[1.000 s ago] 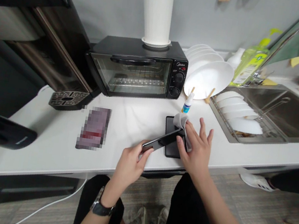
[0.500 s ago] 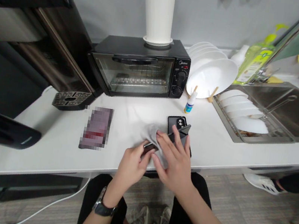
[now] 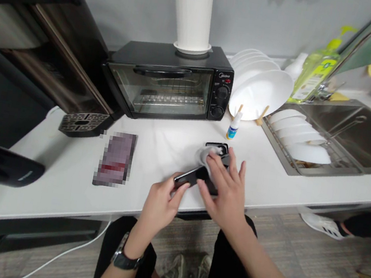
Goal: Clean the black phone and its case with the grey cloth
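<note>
My left hand (image 3: 163,201) grips the near left end of a black smartphone (image 3: 188,177), which is tilted above the counter. My right hand (image 3: 225,187) presses a thin grey cloth (image 3: 206,154) against the phone's far end, fingers bunched over it; the cloth is smeared by motion. Behind the right hand a black phone case (image 3: 216,145) with a camera cutout lies on the counter, partly hidden by cloth and fingers. A small spray bottle (image 3: 233,127) with a white cap and blue label stands upright beyond the case.
The white counter (image 3: 156,144) carries a black toaster oven (image 3: 175,92) at the back, with a white utensil cup (image 3: 193,15) on top. A pixelated flat object (image 3: 115,158) lies left. White plates (image 3: 263,95) and a sink (image 3: 359,126) are right; a dispenser machine (image 3: 61,53) stands left.
My right hand has slid the cloth along the phone toward its far end, uncovering the phone's near part. My left hand keeps its hold. The view has shifted slightly.
</note>
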The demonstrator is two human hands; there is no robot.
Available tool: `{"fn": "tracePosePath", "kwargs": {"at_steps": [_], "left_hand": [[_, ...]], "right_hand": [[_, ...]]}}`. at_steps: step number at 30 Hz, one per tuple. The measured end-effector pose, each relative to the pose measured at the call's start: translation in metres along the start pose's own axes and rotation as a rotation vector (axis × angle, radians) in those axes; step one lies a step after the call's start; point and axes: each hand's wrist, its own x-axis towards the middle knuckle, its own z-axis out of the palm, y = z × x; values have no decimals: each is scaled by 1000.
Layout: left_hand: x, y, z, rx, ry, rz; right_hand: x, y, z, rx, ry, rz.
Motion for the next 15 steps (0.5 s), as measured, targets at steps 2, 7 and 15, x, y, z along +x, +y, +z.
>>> {"fn": "tracePosePath", "kwargs": {"at_steps": [2, 7, 15], "left_hand": [[-1, -2, 0, 4, -2, 17], [-2, -4, -1, 41, 5, 48], [0, -2, 1, 39, 9, 17]], "right_hand": [[-4, -22, 2, 33, -54, -92], [-7, -35, 3, 74, -85, -156], [8, 47, -3, -11, 89, 93]]}}
